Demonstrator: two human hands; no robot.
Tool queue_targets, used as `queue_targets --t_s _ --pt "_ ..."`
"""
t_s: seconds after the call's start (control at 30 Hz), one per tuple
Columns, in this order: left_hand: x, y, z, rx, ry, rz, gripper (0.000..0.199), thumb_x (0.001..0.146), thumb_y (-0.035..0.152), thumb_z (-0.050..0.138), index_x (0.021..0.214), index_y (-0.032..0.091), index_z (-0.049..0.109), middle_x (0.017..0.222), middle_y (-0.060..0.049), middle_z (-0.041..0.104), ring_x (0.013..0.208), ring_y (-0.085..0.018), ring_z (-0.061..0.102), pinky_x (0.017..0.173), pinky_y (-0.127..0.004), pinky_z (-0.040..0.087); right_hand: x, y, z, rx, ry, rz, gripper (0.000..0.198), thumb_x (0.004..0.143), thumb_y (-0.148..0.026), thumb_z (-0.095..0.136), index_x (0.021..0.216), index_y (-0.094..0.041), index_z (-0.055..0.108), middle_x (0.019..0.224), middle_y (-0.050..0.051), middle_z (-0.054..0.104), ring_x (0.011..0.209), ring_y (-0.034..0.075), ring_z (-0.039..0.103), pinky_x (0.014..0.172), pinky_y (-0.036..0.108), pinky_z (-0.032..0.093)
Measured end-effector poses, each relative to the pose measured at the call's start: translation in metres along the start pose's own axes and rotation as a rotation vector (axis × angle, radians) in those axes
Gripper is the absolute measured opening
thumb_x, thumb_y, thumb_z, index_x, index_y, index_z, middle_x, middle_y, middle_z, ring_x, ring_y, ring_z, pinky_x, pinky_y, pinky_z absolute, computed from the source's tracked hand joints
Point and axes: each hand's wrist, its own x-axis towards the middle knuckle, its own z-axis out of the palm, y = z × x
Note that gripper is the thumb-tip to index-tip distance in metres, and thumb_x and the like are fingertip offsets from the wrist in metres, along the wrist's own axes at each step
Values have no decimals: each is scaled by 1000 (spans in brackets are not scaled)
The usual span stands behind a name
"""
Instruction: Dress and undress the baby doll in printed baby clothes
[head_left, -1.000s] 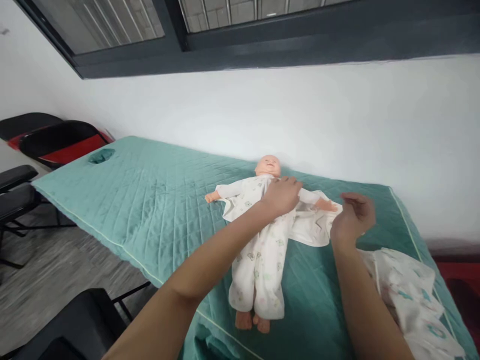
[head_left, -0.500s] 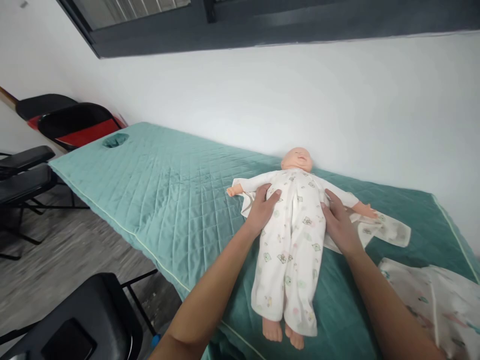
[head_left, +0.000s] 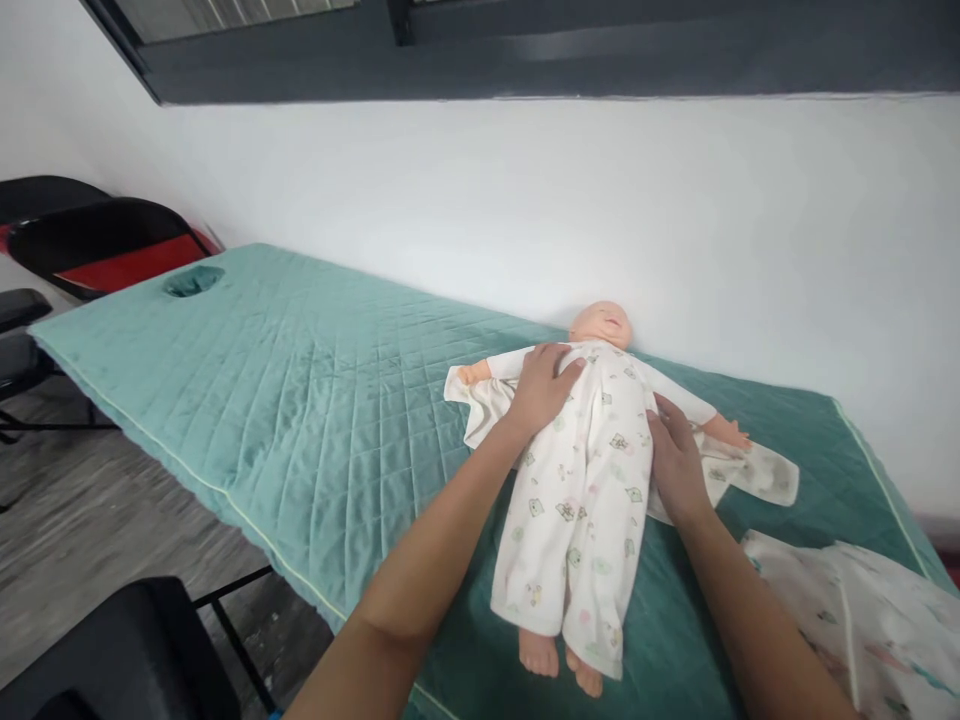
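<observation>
A baby doll (head_left: pixel 601 324) lies on its back, its head close to the wall and its bare feet toward me. White printed baby trousers (head_left: pixel 585 500) cover it from the upper chest to the ankles. My left hand (head_left: pixel 541 388) rests on the upper chest edge, fingers stretched out and thumb apart. Against the other side of the trousers is my right hand (head_left: pixel 677 460), its fingers extended along the edge and partly hidden. A matching printed baby top (head_left: pixel 772 474) lies spread beneath the doll, sleeves out to both sides under its arms.
A green quilted cover (head_left: pixel 322 380) lies over the long bed, which has a face hole (head_left: pixel 193 281) at its far left. Another printed cloth (head_left: pixel 877 610) lies at the near right. A black chair (head_left: pixel 112 660) stands at the near left, and more chairs (head_left: pixel 105 240) stand beyond the bed.
My left hand has slid up the doll's side onto its upper chest. My right hand stays at the other side. The top's left sleeve now shows further out, and the view has shifted right.
</observation>
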Motion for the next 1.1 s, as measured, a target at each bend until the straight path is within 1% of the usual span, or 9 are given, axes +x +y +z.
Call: queue_targets --t_s 0.1,0.2,0.4,0.53,0.63,0.73,0.9,1.0,1.1 --pt "14 2 3 98 -52 108 34 96 42 51 117 20 65 132 -8 61 130 -23 46 116 -37 33 -1 -2 2 -8 58 -9 57 89 -62 56 135 -28 55 138 8 60 126 30 57 110 52 41" --pt "22 -1 7 157 -118 121 40 95 48 50 120 20 64 138 -7 58 138 -24 40 120 -40 29 -5 -9 5 41 102 -89 62 89 -58 59 141 -26 48 143 12 55 128 29 55 108 50 45" --pt "22 -3 8 101 -178 9 53 87 56 60 125 19 59 144 -10 51 142 -28 35 121 -44 26 -17 -23 8 -43 -83 -275 63 91 -50 59 148 -30 41 159 5 39 148 25 33 123 47 29" --pt "18 0 4 37 -174 27 40 85 46 68 115 21 63 140 -10 54 139 -26 39 120 -43 29 -16 -21 8 -61 -156 -289 69 89 -48 62 151 -32 36 162 3 33 150 25 29 125 48 25" --pt "12 -2 3 20 -130 115 27 84 37 70 106 21 65 136 -9 57 138 -26 41 120 -43 29 -14 -18 8 -63 -181 -282 75 88 -49 65 153 -32 32 163 4 30 151 26 26 125 49 23" --pt "2 -2 3 35 -83 259 10 90 29 63 97 22 67 135 -7 58 140 -25 38 120 -43 30 -13 -18 7 -83 -184 -300 81 86 -49 66 155 -30 28 164 6 26 152 27 23 125 51 21" --pt "-20 2 1 86 -78 493 18 98 26 48 99 22 66 114 -8 65 118 -21 52 107 -40 40 -10 -17 6 -186 -183 -408 84 86 -48 67 156 -30 24 166 7 16 154 28 16 125 54 20" --pt "-28 3 -1 111 -79 559 23 100 26 43 100 21 65 105 -8 65 106 -20 54 99 -37 43 -8 -18 4 -236 -216 -450 77 85 -47 68 152 -33 31 167 6 14 154 29 15 124 54 21" --pt "-32 4 -2 140 -109 583 27 101 29 40 101 21 65 104 -8 66 103 -20 55 96 -37 42 -7 -22 1 -265 -237 -475 69 84 -46 69 146 -34 40 166 5 16 153 29 17 123 55 22"
